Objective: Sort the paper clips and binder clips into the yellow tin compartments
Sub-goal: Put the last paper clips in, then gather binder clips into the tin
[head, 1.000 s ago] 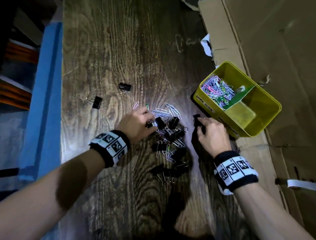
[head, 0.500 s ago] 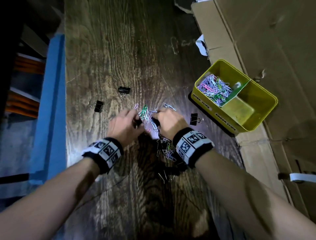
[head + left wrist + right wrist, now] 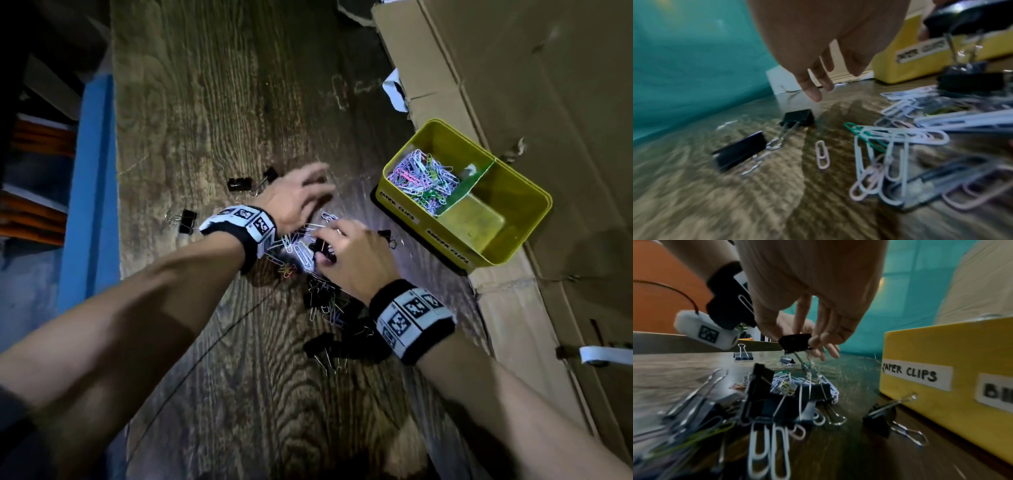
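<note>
The right hand (image 3: pixel 818 331) is pinching a black binder clip (image 3: pixel 795 342) above the mixed clip pile (image 3: pixel 781 402); the left hand (image 3: pixel 294 198), fingers loosely spread, is holding nothing beside it.

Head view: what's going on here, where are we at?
A person is sorting clips at a wooden table. The right hand pinches a black binder clip lifted off the mixed pile; the left hand hovers open above it. The yellow tin holds coloured paper clips in one compartment; the other looks empty. Several binder clips lie loose.
</note>
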